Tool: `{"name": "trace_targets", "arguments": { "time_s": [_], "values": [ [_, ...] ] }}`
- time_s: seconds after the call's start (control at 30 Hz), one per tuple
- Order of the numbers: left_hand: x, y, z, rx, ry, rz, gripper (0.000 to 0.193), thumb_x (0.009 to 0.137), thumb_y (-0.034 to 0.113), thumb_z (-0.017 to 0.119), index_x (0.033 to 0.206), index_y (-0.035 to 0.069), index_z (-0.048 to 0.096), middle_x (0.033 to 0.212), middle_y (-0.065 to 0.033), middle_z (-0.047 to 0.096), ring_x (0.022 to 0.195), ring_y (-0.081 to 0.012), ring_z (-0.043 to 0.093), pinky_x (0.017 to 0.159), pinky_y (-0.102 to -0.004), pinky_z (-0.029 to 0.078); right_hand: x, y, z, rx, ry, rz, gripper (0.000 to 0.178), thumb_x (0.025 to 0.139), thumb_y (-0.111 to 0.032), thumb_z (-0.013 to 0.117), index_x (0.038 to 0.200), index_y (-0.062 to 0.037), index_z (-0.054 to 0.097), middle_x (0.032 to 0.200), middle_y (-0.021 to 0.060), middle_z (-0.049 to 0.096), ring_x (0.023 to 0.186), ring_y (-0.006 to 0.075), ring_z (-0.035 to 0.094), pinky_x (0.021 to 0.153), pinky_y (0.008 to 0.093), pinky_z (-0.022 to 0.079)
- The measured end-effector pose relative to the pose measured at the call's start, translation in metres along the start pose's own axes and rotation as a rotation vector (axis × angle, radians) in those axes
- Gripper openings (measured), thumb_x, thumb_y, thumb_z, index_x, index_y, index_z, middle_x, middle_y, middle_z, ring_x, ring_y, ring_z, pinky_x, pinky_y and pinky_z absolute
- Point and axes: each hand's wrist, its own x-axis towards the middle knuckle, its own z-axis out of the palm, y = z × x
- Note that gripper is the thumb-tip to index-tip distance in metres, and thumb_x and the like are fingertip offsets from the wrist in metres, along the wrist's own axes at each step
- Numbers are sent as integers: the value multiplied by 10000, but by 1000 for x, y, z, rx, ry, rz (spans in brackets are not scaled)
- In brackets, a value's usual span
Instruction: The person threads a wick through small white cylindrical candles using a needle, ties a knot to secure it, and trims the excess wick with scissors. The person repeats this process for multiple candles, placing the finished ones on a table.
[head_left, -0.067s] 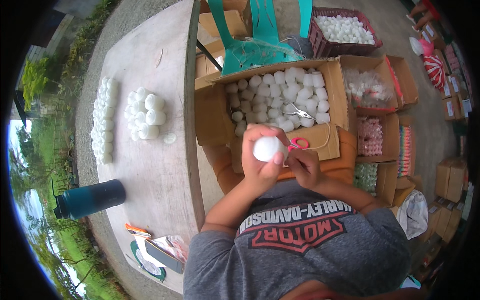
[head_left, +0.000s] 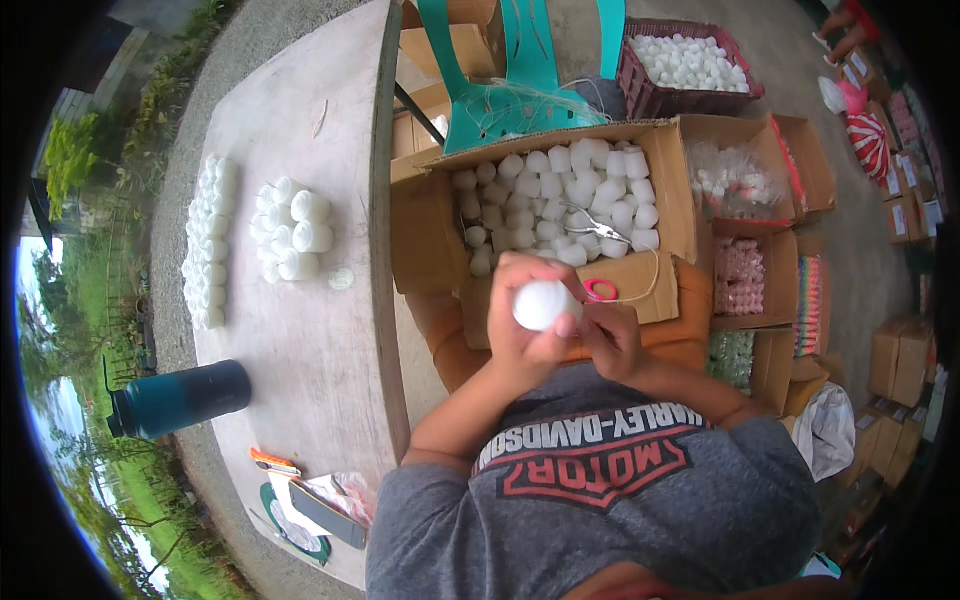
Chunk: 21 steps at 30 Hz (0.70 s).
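Observation:
My left hand (head_left: 522,345) is closed around a small white rounded plastic cup (head_left: 540,305), its smooth round end showing. Against its right side, my right hand (head_left: 613,338) has its fingers pinched together; what they grip, if anything, is hidden. Just beyond my hands, an open cardboard box (head_left: 425,235) on my lap holds many similar white cups (head_left: 550,185). Metal pliers (head_left: 600,229) lie on top of those cups. A pink handle loop of what look like scissors (head_left: 601,290) shows on the box flap beside my right hand, with a cord (head_left: 650,285) near it.
On the table (head_left: 300,370) at left stand a row of white cups (head_left: 210,245), a cluster of cups (head_left: 292,230) and a teal bottle (head_left: 185,398). A green chair (head_left: 515,110), a maroon crate (head_left: 690,97) and cartons (head_left: 765,290) of small parts stand beyond and at right.
Both hands have shifted slightly, the left one a little to the right with the white cup. The fingers now cover more of the pink-handled tool.

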Motion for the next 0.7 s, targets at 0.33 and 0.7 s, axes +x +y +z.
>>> {"name": "trace_targets", "arguments": {
  "time_s": [0.33, 0.7],
  "values": [
    [1, 6, 5, 121, -119, 108, 396, 844, 289, 624, 1079, 46, 419, 840, -95, 555, 806, -167, 504, 751, -297, 416, -2, 0, -1, 93, 2, -27, 214, 907, -154, 535, 992, 30, 603, 635, 39, 574, 566, 92, 527, 502, 263, 398],
    [-6, 2, 6, 309, 18, 45, 408, 785, 191, 676, 1078, 37, 439, 927, -102, 550, 817, -186, 500, 732, -299, 409, 3, -15, 12, 387, 48, 207, 206, 942, -191, 500, 875, -14, 582, 684, -16, 515, 617, 44, 428, 541, 221, 331]
  ]
}}
